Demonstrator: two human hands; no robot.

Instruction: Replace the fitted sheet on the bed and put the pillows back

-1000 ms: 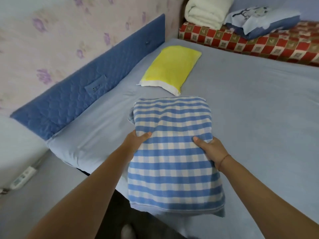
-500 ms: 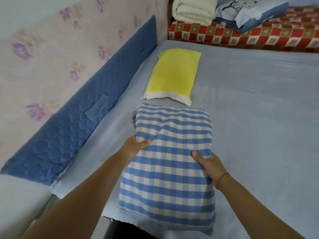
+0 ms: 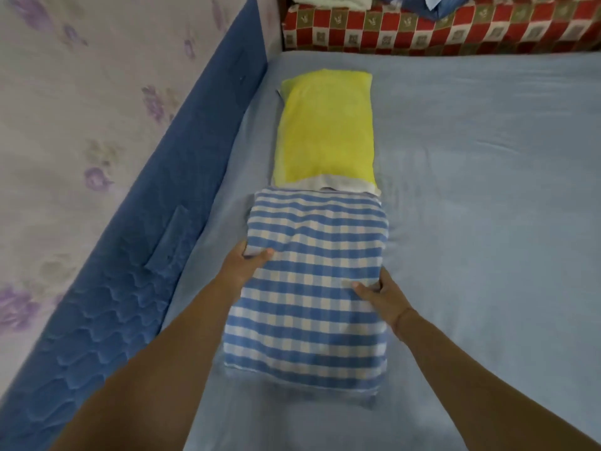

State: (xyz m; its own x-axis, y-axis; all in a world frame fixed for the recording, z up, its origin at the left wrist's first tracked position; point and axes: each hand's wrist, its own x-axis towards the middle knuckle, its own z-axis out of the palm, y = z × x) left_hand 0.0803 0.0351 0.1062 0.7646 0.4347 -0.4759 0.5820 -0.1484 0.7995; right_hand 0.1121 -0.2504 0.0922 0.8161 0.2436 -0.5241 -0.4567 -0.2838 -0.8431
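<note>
A blue-and-white checked pillow point(image 3: 312, 288) lies on the light blue fitted sheet point(image 3: 487, 206) near the headboard side of the bed. My left hand point(image 3: 245, 263) grips its left edge, thumb on top. My right hand point(image 3: 379, 292) grips its right edge, thumb pressed into the fabric. A yellow pillow point(image 3: 325, 128) with a white end lies just beyond it; the checked pillow's far edge touches that white end.
A padded blue headboard point(image 3: 136, 255) runs along the left against floral wallpaper. At the far end stands a red checked bench or mattress point(image 3: 439, 30) with folded bedding on top. The sheet stretches smooth to the right.
Both hands have pushed the checked pillow farther onto the bed, up against the yellow pillow. The camera has moved forward over the mattress.
</note>
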